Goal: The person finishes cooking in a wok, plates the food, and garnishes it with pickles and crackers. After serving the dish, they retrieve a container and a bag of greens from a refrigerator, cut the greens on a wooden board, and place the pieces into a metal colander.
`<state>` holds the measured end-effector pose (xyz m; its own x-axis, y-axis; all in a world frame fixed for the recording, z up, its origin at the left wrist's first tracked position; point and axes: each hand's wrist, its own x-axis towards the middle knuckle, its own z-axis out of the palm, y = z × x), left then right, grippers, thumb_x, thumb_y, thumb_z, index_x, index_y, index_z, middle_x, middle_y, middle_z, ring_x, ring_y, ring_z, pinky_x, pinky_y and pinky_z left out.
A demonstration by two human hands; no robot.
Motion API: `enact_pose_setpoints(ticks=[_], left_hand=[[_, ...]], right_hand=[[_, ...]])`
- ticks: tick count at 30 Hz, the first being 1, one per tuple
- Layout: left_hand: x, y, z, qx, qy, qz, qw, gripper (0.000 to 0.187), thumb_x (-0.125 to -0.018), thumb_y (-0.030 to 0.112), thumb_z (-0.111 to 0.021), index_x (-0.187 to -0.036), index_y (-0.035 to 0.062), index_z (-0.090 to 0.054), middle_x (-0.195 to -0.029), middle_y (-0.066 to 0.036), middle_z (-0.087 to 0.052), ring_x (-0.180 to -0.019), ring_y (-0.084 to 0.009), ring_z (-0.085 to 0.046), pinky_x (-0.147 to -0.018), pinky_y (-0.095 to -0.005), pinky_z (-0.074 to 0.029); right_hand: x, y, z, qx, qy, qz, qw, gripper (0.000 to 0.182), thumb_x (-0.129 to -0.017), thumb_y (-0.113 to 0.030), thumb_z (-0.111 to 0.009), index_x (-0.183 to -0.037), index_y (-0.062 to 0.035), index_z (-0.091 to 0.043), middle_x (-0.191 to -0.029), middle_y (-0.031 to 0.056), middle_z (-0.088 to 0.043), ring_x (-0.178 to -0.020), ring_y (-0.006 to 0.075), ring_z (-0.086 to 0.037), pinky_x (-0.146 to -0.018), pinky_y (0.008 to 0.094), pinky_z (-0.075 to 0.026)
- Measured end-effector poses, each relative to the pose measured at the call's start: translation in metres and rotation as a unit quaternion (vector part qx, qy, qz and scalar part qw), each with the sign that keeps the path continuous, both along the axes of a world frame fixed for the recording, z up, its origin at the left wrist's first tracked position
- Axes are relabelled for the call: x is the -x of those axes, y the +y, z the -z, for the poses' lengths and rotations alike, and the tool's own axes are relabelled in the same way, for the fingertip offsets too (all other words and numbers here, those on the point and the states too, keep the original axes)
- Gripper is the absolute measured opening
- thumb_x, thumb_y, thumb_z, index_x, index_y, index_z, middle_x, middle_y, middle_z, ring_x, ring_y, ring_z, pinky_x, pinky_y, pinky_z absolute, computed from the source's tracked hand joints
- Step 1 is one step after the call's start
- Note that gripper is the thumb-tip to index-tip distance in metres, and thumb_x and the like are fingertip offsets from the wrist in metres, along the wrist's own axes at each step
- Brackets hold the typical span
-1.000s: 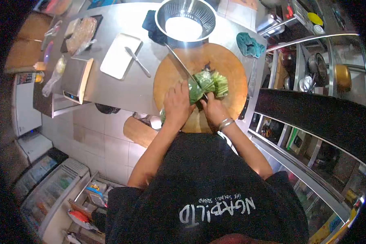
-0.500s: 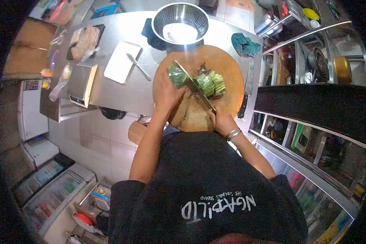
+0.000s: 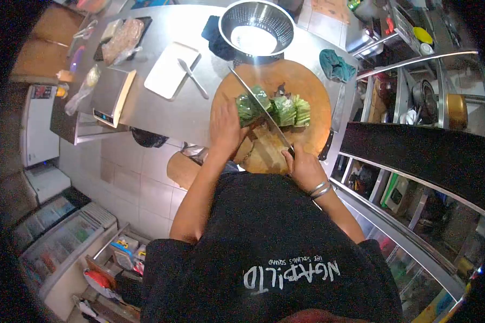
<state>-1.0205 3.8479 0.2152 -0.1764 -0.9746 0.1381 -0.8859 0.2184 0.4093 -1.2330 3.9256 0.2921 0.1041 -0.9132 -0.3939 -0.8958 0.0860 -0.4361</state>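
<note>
A bunch of leafy green vegetable lies on the round wooden chopping board, with a whole leafy part on the left and sliced pieces on the right. My right hand is closed round the handle of a long kitchen knife. The blade runs diagonally across the greens, its tip toward the upper left. My left hand rests at the left side of the leaves, fingers stretched out and slightly blurred. Whether its fingertips touch the leaves is hard to see.
Behind the board stands a perforated metal colander. To the left are a white tray with a small knife and a scale. A teal cloth and another black-handled knife lie at the right.
My left hand has shifted from gripping the leaves to lying beside them with fingers straighter. The knife stays in my right hand across the greens. The whole view has shifted slightly.
</note>
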Motion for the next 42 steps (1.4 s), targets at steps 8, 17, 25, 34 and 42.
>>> enact_pose_setpoints(ticks=[8, 17, 25, 34, 42], left_hand=[[0.002, 0.003, 0.011, 0.0, -0.029, 0.004, 1.0, 0.081, -0.062, 0.018, -0.078, -0.13, -0.0014, -0.038, -0.118, -0.016, -0.049, -0.102, -0.0323, -0.048, -0.087, -0.041, -0.041], [0.004, 0.006, 0.012, -0.023, -0.043, -0.01, 0.999, 0.08, -0.063, 0.017, -0.077, -0.13, -0.0005, -0.037, -0.12, -0.014, -0.047, -0.104, -0.0313, -0.049, -0.086, -0.0407, -0.042], [0.002, 0.005, 0.017, 0.005, -0.021, -0.012, 1.0, 0.085, -0.061, 0.023, -0.08, -0.129, -0.004, -0.035, -0.119, -0.02, -0.046, -0.107, -0.0352, -0.048, -0.089, -0.0427, -0.04], [-0.073, 0.01, -0.02, -0.105, 0.233, -0.044, 0.966, 0.105, -0.054, 0.044, -0.086, -0.128, -0.0066, -0.032, -0.126, -0.026, -0.042, -0.119, -0.0399, -0.043, -0.101, -0.0417, -0.037], [-0.029, 0.016, 0.023, 0.088, 0.198, 0.044, 0.975, 0.053, -0.066, 0.02, -0.076, -0.105, 0.0035, -0.046, -0.109, -0.018, -0.045, -0.103, -0.0373, -0.046, -0.09, -0.0438, -0.039]], right_hand=[[-0.002, -0.013, -0.018, -0.031, 0.008, -0.019, 0.999, 0.033, -0.093, -0.03, -0.05, -0.099, 0.0012, -0.042, -0.071, 0.0291, -0.059, -0.069, 0.0493, -0.057, -0.064, 0.0577, -0.044], [-0.045, -0.066, 0.068, -0.013, 0.012, 0.001, 1.0, 0.034, -0.094, -0.033, -0.047, -0.099, 0.0006, -0.042, -0.08, 0.03, -0.062, -0.077, 0.048, -0.061, -0.068, 0.0556, -0.048], [0.002, -0.011, 0.084, 0.032, -0.024, -0.03, 0.999, 0.034, -0.092, -0.032, -0.05, -0.1, 0.0008, -0.043, -0.076, 0.03, -0.059, -0.071, 0.0487, -0.058, -0.063, 0.0562, -0.046], [0.002, 0.008, -0.009, 0.111, -0.063, -0.008, 0.992, 0.029, -0.092, -0.028, -0.054, -0.094, -0.0001, -0.044, -0.061, 0.0232, -0.056, -0.057, 0.0445, -0.056, -0.049, 0.0509, -0.043], [-0.016, -0.002, 0.015, 0.105, -0.002, -0.1, 0.989, 0.029, -0.092, -0.028, -0.054, -0.093, -0.0003, -0.043, -0.063, 0.0243, -0.057, -0.061, 0.0451, -0.057, -0.053, 0.0522, -0.045]])
